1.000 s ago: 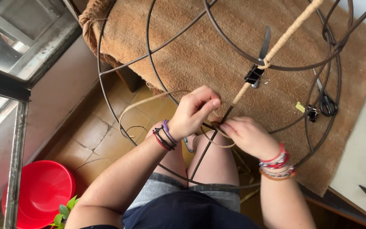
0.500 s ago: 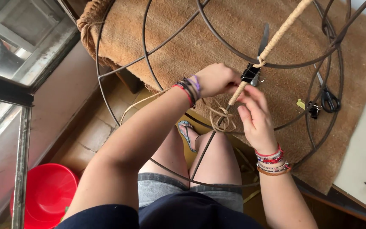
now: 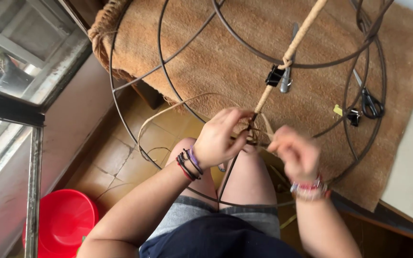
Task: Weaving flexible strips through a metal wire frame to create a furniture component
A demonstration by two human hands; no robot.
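Covering the bench, a brown mat [image 3: 244, 62] overhangs tiled floor [image 3: 120, 153].

Above the grip a black clip [image 3: 274, 75] and crossing wire hoops [image 3: 244, 45] crowd the rod [image 3: 290, 50]; leftward lies open floor [image 3: 120, 153].

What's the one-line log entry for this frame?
left hand: pinching twine at wire frame rib | right hand: blurred, beside twine | binder clip: on wrapped rib

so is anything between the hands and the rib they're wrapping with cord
Nothing visible. The left hand is right at the wire rib where the wrapped cord ends; the blurred right hand is just beside it. The black binder clip sits higher up.
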